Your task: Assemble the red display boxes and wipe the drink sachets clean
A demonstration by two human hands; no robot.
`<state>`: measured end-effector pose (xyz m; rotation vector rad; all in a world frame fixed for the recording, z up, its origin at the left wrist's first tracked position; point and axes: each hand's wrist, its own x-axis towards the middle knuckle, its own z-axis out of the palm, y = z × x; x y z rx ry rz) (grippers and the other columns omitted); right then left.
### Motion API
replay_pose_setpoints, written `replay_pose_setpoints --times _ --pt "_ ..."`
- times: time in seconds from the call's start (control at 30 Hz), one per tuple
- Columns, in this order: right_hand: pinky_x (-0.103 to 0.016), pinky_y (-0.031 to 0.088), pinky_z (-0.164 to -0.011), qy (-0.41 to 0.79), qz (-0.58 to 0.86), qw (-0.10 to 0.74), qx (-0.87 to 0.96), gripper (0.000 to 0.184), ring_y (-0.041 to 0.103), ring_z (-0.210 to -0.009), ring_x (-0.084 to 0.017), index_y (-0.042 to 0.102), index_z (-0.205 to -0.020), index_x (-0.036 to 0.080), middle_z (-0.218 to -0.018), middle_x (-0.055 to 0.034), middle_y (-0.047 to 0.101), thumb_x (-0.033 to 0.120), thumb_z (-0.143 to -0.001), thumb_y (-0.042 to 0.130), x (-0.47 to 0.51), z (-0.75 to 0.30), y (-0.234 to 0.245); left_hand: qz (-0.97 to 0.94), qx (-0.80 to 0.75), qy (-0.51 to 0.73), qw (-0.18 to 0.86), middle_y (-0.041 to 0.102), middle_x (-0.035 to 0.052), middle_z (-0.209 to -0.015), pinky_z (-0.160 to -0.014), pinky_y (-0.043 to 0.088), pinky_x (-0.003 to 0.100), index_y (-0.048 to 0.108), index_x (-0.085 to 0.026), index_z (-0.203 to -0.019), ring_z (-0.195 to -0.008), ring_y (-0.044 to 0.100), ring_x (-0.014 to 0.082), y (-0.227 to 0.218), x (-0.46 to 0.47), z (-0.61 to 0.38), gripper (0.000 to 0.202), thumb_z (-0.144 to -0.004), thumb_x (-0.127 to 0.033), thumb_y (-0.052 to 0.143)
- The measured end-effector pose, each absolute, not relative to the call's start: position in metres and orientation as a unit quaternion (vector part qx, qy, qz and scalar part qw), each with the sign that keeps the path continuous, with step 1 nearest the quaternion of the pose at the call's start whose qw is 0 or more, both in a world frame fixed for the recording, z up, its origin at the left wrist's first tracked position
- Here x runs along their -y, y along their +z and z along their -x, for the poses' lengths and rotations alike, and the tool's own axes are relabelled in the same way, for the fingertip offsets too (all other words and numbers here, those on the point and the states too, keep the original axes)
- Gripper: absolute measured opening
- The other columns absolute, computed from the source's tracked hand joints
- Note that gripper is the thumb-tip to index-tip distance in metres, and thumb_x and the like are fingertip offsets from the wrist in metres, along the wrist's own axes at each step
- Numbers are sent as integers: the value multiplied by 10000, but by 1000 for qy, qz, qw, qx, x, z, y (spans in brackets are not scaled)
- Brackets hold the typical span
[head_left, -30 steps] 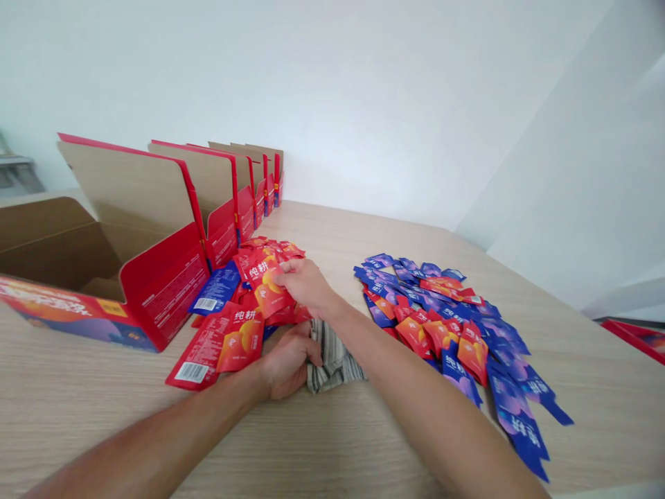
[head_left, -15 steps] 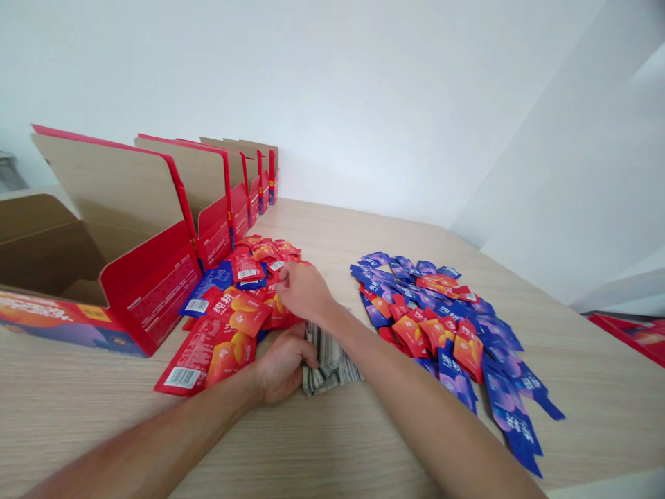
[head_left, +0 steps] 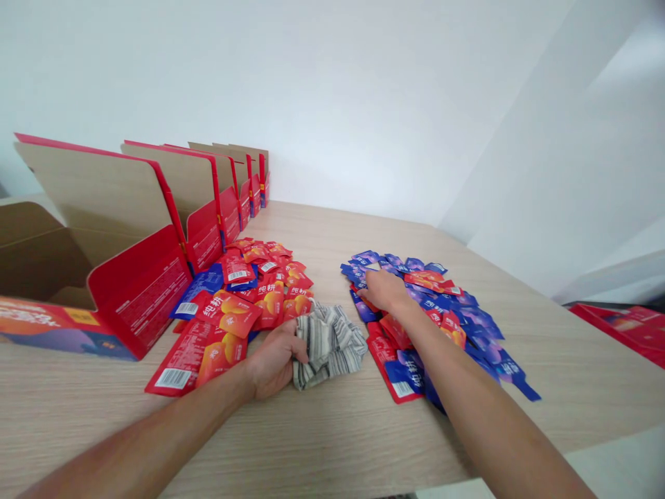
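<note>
My left hand [head_left: 273,360] is closed on a crumpled striped cloth [head_left: 330,343] lying on the wooden table [head_left: 332,443]. My right hand [head_left: 382,290] rests palm down on the left side of a heap of blue and red sachets [head_left: 447,319]; its fingertips are hidden, so I cannot tell if it grips one. A second heap, mostly red sachets [head_left: 249,291], lies just left of the cloth.
A row of open red cartons [head_left: 150,270] with raised cardboard lids stands along the left, running back to the white wall. Another red box [head_left: 623,322] shows at the right edge. The table's near edge runs across the bottom right.
My right hand let go of a red sachet on the left heap and crossed right onto the blue heap. The left hand stayed on the cloth, which now shows more.
</note>
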<state>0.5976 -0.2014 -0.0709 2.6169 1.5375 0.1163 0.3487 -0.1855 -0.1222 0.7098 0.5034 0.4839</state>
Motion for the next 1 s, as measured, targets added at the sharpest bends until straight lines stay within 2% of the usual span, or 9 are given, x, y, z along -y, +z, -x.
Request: replay_pose_setpoints --times 0.3,0.43,0.53,0.67,0.73,0.8,0.87,0.93,1.0 --pt "-361 502 -914 95 -851 -2 -517 305 711 -1098 -331 752 -1088 82 -1108 -263 744 234 -982 511 202 -596 -77 -344 -241 235 877 728 28 -776 -663 594 291 679 -161 -1010 -800 735 239 -125 186 -347 656 -415 60 512" --pt "-386 492 -874 137 -849 -75 -506 358 716 -1031 -343 696 -1181 89 -1047 -239 749 227 -1013 411 204 -592 -65 -345 -251 233 874 733 33 -779 -670 601 310 679 -160 -986 -790 734 245 -125 185 -347 638 -407 56 518" --pt "-355 478 -849 156 -841 -160 -493 400 711 -977 -301 659 -1209 112 -1020 -192 748 237 -1041 319 210 -580 -55 -346 -254 236 872 735 37 -791 -677 602 309 679 -153 -958 -788 734 241 -124 185 -347 613 -402 52 520" --pt "-276 483 -688 91 -796 -279 -530 396 674 -739 -206 673 -968 150 -790 -71 713 225 -1026 289 222 -550 -70 -347 -251 229 874 738 42 -789 -681 603 308 683 -143 -942 -768 738 235 -124 185 -348 596 -401 52 524" --pt "-260 498 -634 46 -768 -308 -560 336 658 -672 -181 672 -937 166 -745 -31 700 188 -988 340 227 -532 -89 -345 -239 225 879 741 48 -788 -690 604 315 686 -140 -935 -773 741 239 -124 185 -348 578 -413 51 526" --pt "-283 552 -720 22 -746 -327 -580 304 693 -774 -185 675 -1049 154 -866 -53 737 124 -927 398 230 -516 -111 -343 -231 225 882 745 48 -795 -701 606 324 688 -144 -931 -784 742 243 -124 185 -348 573 -419 51 523" --pt "-363 566 -907 24 -722 -352 -595 421 695 -1011 -216 626 -1241 113 -1105 -133 729 66 -883 409 233 -505 -127 -343 -235 229 881 745 40 -799 -713 606 327 686 -151 -927 -793 743 242 -124 185 -348 576 -414 52 522" --pt "-441 507 -1068 46 -686 -368 -626 540 605 -1247 -237 537 -1399 98 -1331 -189 636 32 -888 378 236 -499 -137 -341 -245 234 877 735 28 -784 -718 602 321 681 -156 -910 -792 739 235 -124 186 -348 567 -407 54 526" --pt "-465 457 -1144 73 -640 -359 -675 579 511 -1365 -232 492 -1472 126 -1443 -182 561 18 -922 349 241 -496 -141 -339 -249 237 875 720 16 -756 -711 595 307 671 -161 -871 -779 732 222 -123 187 -348 540 -398 56 528"
